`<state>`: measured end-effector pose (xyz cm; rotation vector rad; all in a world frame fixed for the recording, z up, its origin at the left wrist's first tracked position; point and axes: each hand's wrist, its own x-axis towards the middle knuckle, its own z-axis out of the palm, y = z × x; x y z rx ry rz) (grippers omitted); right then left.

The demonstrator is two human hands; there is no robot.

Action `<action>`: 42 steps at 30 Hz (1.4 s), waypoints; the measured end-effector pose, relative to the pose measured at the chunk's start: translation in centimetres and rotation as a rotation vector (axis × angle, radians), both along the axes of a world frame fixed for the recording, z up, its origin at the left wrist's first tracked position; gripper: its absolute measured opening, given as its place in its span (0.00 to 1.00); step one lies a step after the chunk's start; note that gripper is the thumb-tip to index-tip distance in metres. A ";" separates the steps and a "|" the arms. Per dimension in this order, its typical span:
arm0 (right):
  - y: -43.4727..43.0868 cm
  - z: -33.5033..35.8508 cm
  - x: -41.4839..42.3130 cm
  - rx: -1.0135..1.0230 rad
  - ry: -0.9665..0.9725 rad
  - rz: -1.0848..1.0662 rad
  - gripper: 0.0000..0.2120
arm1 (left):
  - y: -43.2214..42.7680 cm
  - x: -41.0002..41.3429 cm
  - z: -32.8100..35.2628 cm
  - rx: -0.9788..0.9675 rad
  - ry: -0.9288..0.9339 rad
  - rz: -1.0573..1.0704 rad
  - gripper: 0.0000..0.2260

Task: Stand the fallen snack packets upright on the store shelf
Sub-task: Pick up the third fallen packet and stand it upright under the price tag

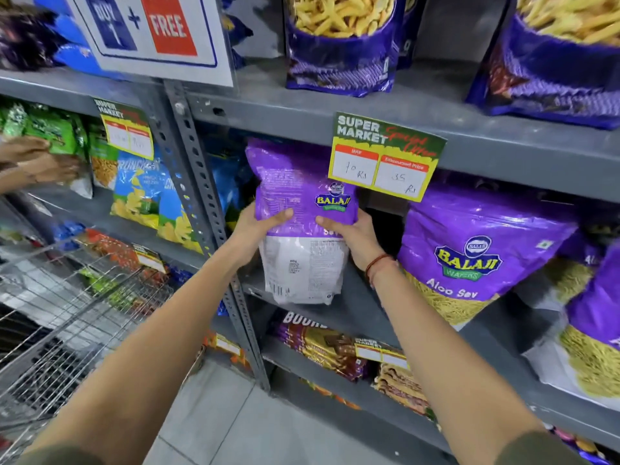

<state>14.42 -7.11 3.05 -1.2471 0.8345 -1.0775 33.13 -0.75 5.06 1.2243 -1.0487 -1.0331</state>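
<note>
I hold a purple and white Balaji snack packet point(302, 209) upright at the left end of the grey middle shelf point(365, 307), its back label toward me. My left hand point(258, 229) grips its left side and my right hand point(355, 236) grips its right side, thumbs across the front. To the right, a purple Aloo Sev packet point(469, 253) leans forward on the same shelf. A further purple packet point(593, 313) lies tilted at the far right.
A price card point(385, 156) hangs from the shelf edge above the packet. A perforated steel upright point(198, 182) stands just left. A wire trolley point(67, 313) is at the lower left. Another person's hands point(37, 162) touch green packets far left. Biscuit packs point(328, 347) fill the shelf below.
</note>
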 end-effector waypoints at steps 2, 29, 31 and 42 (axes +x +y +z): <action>-0.9 1.2 0.1 -0.034 0.024 -0.033 0.23 | -1.3 0.3 1.0 -0.045 -0.016 0.039 0.26; 3.0 -3.7 -0.2 -0.111 0.107 -0.138 0.09 | 2.8 -12.7 -11.7 0.147 -0.503 0.480 0.45; 4.0 -4.1 -0.8 -0.143 0.093 -0.078 0.06 | 2.0 -12.4 -11.1 0.191 -0.459 0.553 0.47; 2.2 -7.1 -2.2 0.002 0.161 -0.193 0.38 | -1.0 -0.7 -8.7 0.235 -0.500 0.078 0.47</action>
